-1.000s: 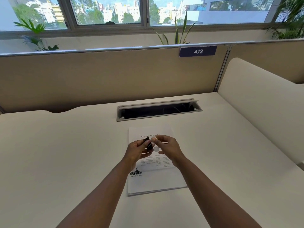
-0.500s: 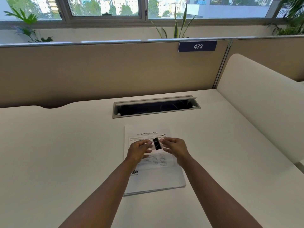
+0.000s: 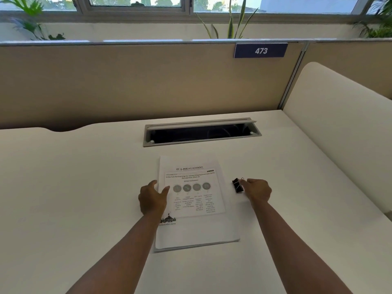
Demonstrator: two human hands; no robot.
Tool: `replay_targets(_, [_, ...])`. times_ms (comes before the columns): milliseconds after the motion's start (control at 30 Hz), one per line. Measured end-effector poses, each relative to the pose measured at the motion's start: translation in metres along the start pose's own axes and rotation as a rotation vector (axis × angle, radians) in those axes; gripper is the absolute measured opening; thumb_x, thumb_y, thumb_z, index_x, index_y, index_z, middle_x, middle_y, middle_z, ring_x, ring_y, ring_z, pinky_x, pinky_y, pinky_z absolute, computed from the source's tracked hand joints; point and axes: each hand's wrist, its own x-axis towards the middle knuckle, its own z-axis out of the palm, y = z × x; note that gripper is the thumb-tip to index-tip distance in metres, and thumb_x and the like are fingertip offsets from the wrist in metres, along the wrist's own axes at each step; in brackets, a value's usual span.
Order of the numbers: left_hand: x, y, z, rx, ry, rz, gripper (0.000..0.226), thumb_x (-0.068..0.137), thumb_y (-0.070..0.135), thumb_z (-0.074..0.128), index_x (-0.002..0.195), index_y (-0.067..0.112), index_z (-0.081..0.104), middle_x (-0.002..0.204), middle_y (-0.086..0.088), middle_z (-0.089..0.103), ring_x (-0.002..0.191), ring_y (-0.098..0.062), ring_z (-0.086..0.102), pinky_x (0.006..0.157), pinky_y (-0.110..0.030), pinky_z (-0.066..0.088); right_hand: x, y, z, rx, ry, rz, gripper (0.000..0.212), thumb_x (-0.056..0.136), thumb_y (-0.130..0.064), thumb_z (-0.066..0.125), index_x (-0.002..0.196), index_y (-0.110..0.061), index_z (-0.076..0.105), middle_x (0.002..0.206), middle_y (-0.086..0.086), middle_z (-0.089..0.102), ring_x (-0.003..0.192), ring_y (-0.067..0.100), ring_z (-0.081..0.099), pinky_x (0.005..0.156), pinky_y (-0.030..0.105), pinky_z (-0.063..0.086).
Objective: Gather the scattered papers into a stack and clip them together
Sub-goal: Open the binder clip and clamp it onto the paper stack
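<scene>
Papers [image 3: 195,209] are already 1 neat stack mid-tabletop [image 3: 74,187]. Right hand [image 3: 257,190] pinches the clip [image 3: 237,185] just right of it; left hand [image 3: 152,198], fingers relaxed, rests on the left edge (keep edges squared before clipping).

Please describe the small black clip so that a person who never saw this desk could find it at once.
On the white desk, in front of the long cable slot, lies a stack of papers. Just right of the stack, the right hand pinches the binder clip at its fingertips. It is the only small black thing with wire handles there.
</scene>
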Motion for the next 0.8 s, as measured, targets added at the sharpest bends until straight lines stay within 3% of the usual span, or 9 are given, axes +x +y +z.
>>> replay_targets(167, [0.002,0.001,0.002,0.011,-0.035,-0.032,0.054,0.084,0.029,0.065,0.132,0.009,0.051,0.132,-0.020,0.051,0.123,-0.037,0.049,0.099,-0.044,0.043,-0.001,0.003,0.001,-0.044,0.029,-0.022,0.051,0.083,-0.023,0.062,0.043,-0.013,0.030,0.046,0.005,0.033,0.064,0.026,0.044,0.047,0.024,0.023])
replay_targets(233, [0.003,0.001,0.003,-0.001,-0.023,-0.038,0.049,0.087,0.026,0.060,0.132,0.009,0.051,0.132,-0.021,0.051,0.123,-0.037,0.049,0.101,-0.044,0.042,-0.006,0.000,0.000,-0.046,0.024,-0.019,0.044,0.081,-0.029,0.065,0.047,-0.016,0.041,0.056,0.011,0.047,0.076,0.032,0.056,0.055,0.027,0.033])
replay_targets(300, [0.005,0.002,0.002,-0.017,-0.002,-0.057,0.045,0.090,0.022,0.055,0.132,0.008,0.051,0.133,-0.020,0.051,0.122,-0.036,0.050,0.101,-0.043,0.041,-0.012,-0.003,0.000,-0.050,0.057,-0.059,0.027,0.079,-0.035,0.070,0.086,-0.008,0.069,0.098,0.020,0.065,0.108,0.036,0.058,0.081,0.034,0.045])
replay_targets(333, [0.005,0.002,0.001,-0.025,0.009,-0.072,0.043,0.091,0.020,0.053,0.131,0.007,0.051,0.133,-0.020,0.052,0.122,-0.036,0.051,0.101,-0.042,0.040,-0.015,-0.004,-0.001,-0.041,0.121,-0.089,0.042,0.079,-0.033,0.071,0.107,-0.002,0.066,0.116,0.021,0.062,0.116,0.036,0.054,0.090,0.037,0.044])
replay_targets(367, [0.006,0.003,0.000,-0.033,0.019,-0.088,0.041,0.091,0.018,0.051,0.131,0.006,0.052,0.132,-0.020,0.052,0.121,-0.036,0.051,0.101,-0.042,0.040,-0.019,-0.007,-0.001,-0.017,0.192,-0.140,0.047,0.080,-0.029,0.071,0.115,0.001,0.063,0.122,0.020,0.059,0.115,0.036,0.055,0.092,0.037,0.043])
replay_targets(433, [0.008,0.003,-0.001,-0.048,0.032,-0.115,0.039,0.092,0.015,0.048,0.130,0.005,0.052,0.132,-0.020,0.054,0.122,-0.036,0.051,0.101,-0.041,0.040,-0.030,-0.016,0.000,0.026,0.255,-0.247,0.033,0.082,-0.021,0.068,0.108,0.000,0.067,0.115,0.017,0.063,0.103,0.033,0.060,0.084,0.032,0.044])
replay_targets(500, [0.010,0.005,-0.003,-0.062,0.036,-0.146,0.039,0.091,0.012,0.046,0.129,0.004,0.053,0.132,-0.019,0.055,0.124,-0.036,0.049,0.102,-0.040,0.039,-0.039,-0.023,0.008,0.009,0.193,-0.302,0.024,0.083,-0.019,0.067,0.100,-0.003,0.070,0.107,0.015,0.068,0.095,0.030,0.064,0.080,0.028,0.043])
replay_targets(633, [0.010,0.008,-0.007,-0.070,0.027,-0.181,0.040,0.090,0.007,0.044,0.129,0.004,0.053,0.135,-0.018,0.053,0.127,-0.035,0.047,0.103,-0.038,0.038,-0.050,-0.025,0.028,-0.289,-0.065,-0.284,0.044,0.080,-0.032,0.069,0.108,0.001,0.063,0.115,0.016,0.065,0.111,0.031,0.058,0.089,0.033,0.044])
replay_targets(800, [0.012,0.011,-0.009,-0.041,-0.031,-0.199,0.042,0.087,0.004,0.046,0.129,0.004,0.053,0.136,-0.017,0.053,0.127,-0.034,0.048,0.103,-0.036,0.039,-0.055,-0.021,0.038,-0.411,-0.134,-0.195,0.056,0.071,-0.031,0.079,0.110,0.001,0.057,0.124,0.016,0.056,0.117,0.031,0.053,0.089,0.036,0.048])
